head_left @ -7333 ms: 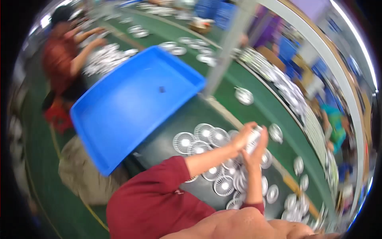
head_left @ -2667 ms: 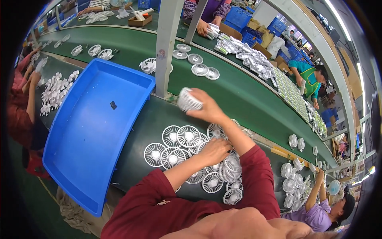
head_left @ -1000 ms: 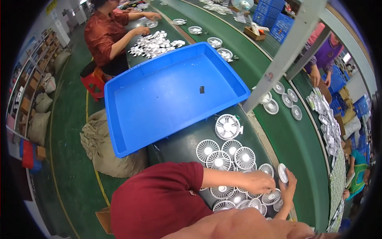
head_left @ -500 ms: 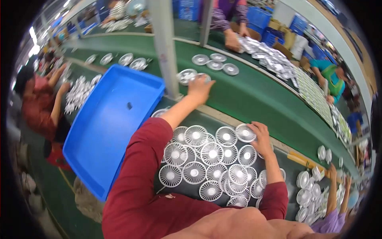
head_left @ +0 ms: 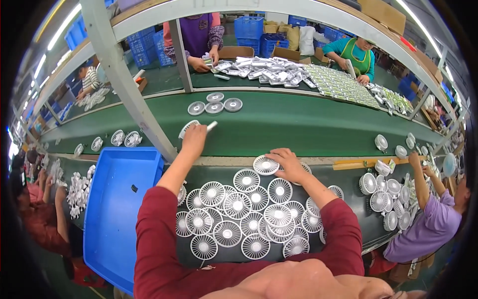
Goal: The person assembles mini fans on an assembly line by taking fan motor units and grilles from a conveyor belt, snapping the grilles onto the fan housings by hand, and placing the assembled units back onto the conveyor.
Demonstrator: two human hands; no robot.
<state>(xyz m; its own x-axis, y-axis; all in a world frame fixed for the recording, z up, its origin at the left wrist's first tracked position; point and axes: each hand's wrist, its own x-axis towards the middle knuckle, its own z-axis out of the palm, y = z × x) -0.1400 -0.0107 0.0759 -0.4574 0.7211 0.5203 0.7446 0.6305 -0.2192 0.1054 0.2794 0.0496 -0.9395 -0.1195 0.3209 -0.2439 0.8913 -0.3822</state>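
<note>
My left hand [head_left: 194, 140] is over the near side of the green conveyor belt, closed on a small white fan. Its round grille [head_left: 188, 128] and a stick-like white end [head_left: 212, 126] stick out past my fingers. At the near edge of the belt, my right hand [head_left: 290, 165] curls its fingers and thumb around the rim of a white round fan grille [head_left: 265, 165]. Another grille lies partly hidden under that hand. Many similar grilles [head_left: 237, 205] overlap on the dark bench between my forearms. Beyond my left hand, several silver-grey round covers [head_left: 214, 107] lie on the belt.
A blue tray [head_left: 112, 209] stands left of my left arm, with a small dark piece inside. A slanting metal post [head_left: 127, 84] rises beside it. Co-workers sit at both sides and across the belt. Yellow strips [head_left: 368, 162] lie on the right bench edge, near more grilles.
The view has swung to the right and levelled. My left hand, earlier over grilles on the belt, now has a white fan with its stick-like end showing. My right hand remains at a grille.
</note>
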